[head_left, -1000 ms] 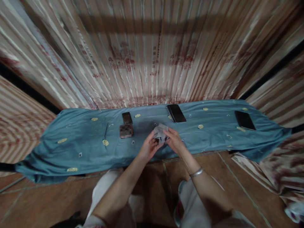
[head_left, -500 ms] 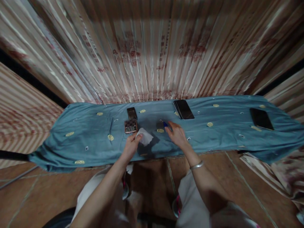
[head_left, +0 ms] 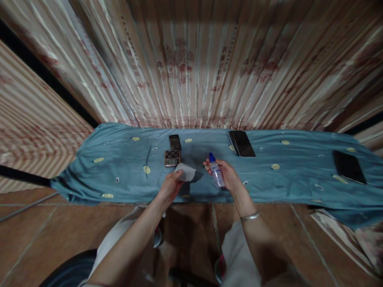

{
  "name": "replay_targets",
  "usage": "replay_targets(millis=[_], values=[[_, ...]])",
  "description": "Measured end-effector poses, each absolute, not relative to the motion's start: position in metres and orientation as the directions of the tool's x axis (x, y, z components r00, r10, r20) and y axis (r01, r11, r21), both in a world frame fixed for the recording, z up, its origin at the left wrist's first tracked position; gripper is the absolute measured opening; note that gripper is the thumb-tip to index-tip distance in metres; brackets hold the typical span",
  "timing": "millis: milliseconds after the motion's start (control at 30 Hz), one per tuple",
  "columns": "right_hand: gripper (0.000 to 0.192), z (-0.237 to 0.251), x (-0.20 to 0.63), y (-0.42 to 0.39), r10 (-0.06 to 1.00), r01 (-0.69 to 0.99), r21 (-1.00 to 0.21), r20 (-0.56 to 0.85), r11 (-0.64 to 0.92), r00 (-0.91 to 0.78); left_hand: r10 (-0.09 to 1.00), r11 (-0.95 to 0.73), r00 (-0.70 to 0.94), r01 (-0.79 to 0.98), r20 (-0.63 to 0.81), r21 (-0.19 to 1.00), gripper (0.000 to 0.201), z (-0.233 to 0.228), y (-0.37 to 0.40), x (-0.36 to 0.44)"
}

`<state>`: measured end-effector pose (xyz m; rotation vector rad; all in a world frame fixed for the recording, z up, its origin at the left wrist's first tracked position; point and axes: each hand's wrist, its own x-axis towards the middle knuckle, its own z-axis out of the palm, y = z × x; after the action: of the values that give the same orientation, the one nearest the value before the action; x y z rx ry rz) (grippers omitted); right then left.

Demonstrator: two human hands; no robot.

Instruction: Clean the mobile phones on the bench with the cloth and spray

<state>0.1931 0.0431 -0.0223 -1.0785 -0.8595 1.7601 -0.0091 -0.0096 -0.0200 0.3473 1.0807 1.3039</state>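
My left hand (head_left: 171,185) pinches a white wipe (head_left: 186,172) by its edge, holding it above the blue cloth (head_left: 119,163). In my right hand (head_left: 229,175) is a small clear spray bottle (head_left: 217,175) with a blue cap, tilted so that its front faces up. Just beyond the wipe lies a phone in a checkered case (head_left: 172,158). A small dark phone (head_left: 174,142) lies right behind that one. The bottle and the wipe are apart from each other.
Stacked dark tablets (head_left: 242,143) lie at the back, right of centre. Another dark tablet (head_left: 349,166) lies at the far right. A pleated curtain (head_left: 191,71) hangs behind the cloth-covered surface, and black poles (head_left: 54,79) stand at the sides.
My right hand has turned over, bringing the whole bottle into view where only its blue cap showed. The wipe remains in my left hand. The view has shifted slightly.
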Motion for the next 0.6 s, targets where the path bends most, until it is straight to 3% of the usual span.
replay_targets(millis=[67,167,433,600], values=[[0.027,-0.019,0.184,0.037,0.870,-0.435,-0.764,-0.338,-0.477,-0.360,0.885,0.312,-0.103,-0.594,-0.454,0.742,0.016,-0.021,-0.010,-0.009],[0.028,-0.017,0.175,0.032,0.832,-0.471,-0.706,-0.320,-0.528,-0.453,0.881,0.334,-0.084,-0.589,-0.466,0.736,0.016,-0.021,-0.011,-0.007],[0.030,-0.011,0.174,0.023,0.891,-0.469,-0.791,-0.200,-0.393,-0.408,0.926,0.315,0.015,-0.578,-0.377,0.752,0.027,-0.019,-0.007,0.000],[0.055,-0.007,0.175,0.014,0.903,-0.383,-0.850,-0.217,-0.361,-0.371,0.929,0.337,0.076,-0.576,-0.361,0.745,0.035,-0.015,-0.006,0.006]])
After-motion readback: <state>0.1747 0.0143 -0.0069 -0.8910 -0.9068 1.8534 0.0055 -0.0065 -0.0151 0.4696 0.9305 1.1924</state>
